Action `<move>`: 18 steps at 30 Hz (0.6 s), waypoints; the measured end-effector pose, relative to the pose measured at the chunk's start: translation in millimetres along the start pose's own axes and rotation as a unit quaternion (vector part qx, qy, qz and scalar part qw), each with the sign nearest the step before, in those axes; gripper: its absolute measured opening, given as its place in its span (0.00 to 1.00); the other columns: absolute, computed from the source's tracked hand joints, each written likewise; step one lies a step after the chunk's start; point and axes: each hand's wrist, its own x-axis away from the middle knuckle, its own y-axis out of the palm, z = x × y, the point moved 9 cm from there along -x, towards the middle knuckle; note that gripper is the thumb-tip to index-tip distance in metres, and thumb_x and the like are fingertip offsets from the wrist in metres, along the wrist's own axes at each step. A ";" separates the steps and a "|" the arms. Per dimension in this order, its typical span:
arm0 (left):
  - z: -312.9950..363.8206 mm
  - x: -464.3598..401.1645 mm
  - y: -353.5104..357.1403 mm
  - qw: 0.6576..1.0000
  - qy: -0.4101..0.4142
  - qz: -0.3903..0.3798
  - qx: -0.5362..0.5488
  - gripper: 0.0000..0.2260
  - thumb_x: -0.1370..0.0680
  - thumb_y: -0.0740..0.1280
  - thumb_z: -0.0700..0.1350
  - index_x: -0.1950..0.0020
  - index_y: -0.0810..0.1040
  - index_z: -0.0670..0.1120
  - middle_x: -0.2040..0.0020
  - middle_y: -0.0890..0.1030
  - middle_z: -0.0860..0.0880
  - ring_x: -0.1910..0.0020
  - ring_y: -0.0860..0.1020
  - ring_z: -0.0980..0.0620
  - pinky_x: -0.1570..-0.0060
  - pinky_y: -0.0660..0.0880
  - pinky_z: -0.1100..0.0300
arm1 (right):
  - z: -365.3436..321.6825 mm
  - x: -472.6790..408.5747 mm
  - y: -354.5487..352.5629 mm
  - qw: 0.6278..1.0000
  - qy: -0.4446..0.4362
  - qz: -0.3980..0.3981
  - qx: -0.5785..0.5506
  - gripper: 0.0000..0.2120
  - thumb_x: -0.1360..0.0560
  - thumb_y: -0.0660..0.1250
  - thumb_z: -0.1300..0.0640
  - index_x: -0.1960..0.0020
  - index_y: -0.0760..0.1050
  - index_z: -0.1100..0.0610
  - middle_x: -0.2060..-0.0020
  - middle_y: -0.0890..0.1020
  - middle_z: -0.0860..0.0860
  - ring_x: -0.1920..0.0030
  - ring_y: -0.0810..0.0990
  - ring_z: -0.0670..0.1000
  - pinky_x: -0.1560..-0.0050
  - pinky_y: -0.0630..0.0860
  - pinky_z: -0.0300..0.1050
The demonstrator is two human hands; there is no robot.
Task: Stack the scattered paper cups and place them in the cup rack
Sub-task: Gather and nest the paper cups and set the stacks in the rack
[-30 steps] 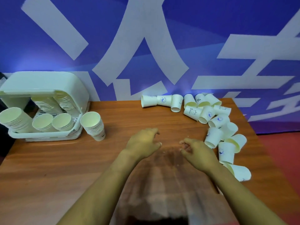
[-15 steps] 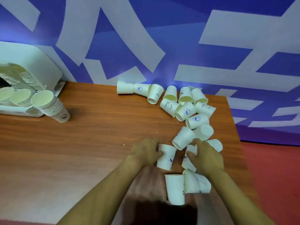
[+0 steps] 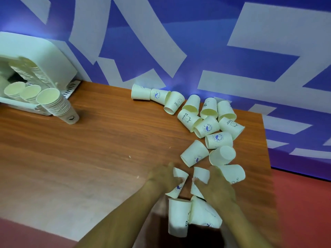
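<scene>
Several white paper cups [image 3: 207,127] lie scattered in an arc along the right side of the wooden table [image 3: 89,149]. My left hand [image 3: 163,178] grips one cup [image 3: 179,183] lying on the table near the front right. Beside it, my right hand [image 3: 215,187] grips another cup [image 3: 199,178]. Two more cups [image 3: 178,217] lie just below my hands. The white cup rack [image 3: 44,56] stands at the far left, holding stacks of cups. A tall stack of cups [image 3: 57,106] leans against the rack's front.
A blue wall with white shapes [image 3: 197,42] rises right behind the table. The table's right edge [image 3: 266,149] runs close to the cups, with red floor [image 3: 304,203] beyond it.
My hands went from empty over the table's middle to the cups at the front right, and each now holds a cup. The view has shifted right, so the rack sits further left.
</scene>
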 end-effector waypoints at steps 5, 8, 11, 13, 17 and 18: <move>-1.2 4.3 -15.0 0.998 0.020 0.018 0.054 0.23 0.26 0.67 0.58 0.36 0.67 0.50 0.38 0.75 0.47 0.40 0.74 0.47 0.46 0.71 0.57 | -9.1 -4.3 0.9 0.999 -0.013 0.020 -0.030 0.22 0.27 0.66 0.42 0.42 0.66 0.56 0.46 0.74 0.53 0.43 0.73 0.54 0.47 0.74 0.49; -6.3 13.7 -31.2 0.997 0.032 0.028 0.067 0.20 0.26 0.68 0.55 0.42 0.66 0.47 0.41 0.75 0.46 0.43 0.75 0.46 0.53 0.68 0.59 | -16.5 -2.3 -5.4 0.998 -0.024 0.030 -0.051 0.19 0.27 0.69 0.46 0.46 0.65 0.56 0.52 0.77 0.54 0.49 0.76 0.55 0.50 0.75 0.49; -20.5 28.2 -57.4 0.995 0.045 0.056 0.075 0.20 0.26 0.68 0.55 0.41 0.66 0.47 0.42 0.75 0.46 0.46 0.75 0.46 0.55 0.68 0.58 | -26.8 2.6 -15.3 0.997 -0.030 0.031 -0.057 0.20 0.27 0.68 0.48 0.44 0.63 0.55 0.56 0.78 0.54 0.53 0.78 0.57 0.55 0.74 0.50; -34.8 38.4 -77.9 0.992 0.051 0.085 0.084 0.22 0.26 0.69 0.55 0.39 0.66 0.47 0.41 0.75 0.47 0.46 0.75 0.48 0.54 0.69 0.58 | -35.7 6.1 -22.2 0.998 -0.021 0.030 -0.047 0.27 0.27 0.67 0.46 0.35 0.61 0.54 0.50 0.78 0.56 0.49 0.78 0.58 0.50 0.74 0.52; -63.8 55.2 -118.0 0.986 0.062 0.122 0.099 0.26 0.27 0.69 0.56 0.36 0.66 0.45 0.40 0.71 0.48 0.46 0.72 0.49 0.53 0.68 0.59 | -74.2 17.6 -46.1 0.997 -0.020 0.056 -0.048 0.33 0.26 0.66 0.45 0.26 0.56 0.51 0.42 0.77 0.57 0.42 0.76 0.60 0.48 0.71 0.51; -69.9 57.8 -128.9 0.985 0.066 0.129 0.098 0.25 0.27 0.70 0.55 0.37 0.66 0.45 0.40 0.71 0.48 0.46 0.72 0.49 0.53 0.68 0.59 | -87.4 20.0 -52.4 0.996 -0.026 0.067 -0.055 0.32 0.26 0.66 0.46 0.27 0.57 0.51 0.42 0.77 0.58 0.42 0.76 0.60 0.50 0.70 0.50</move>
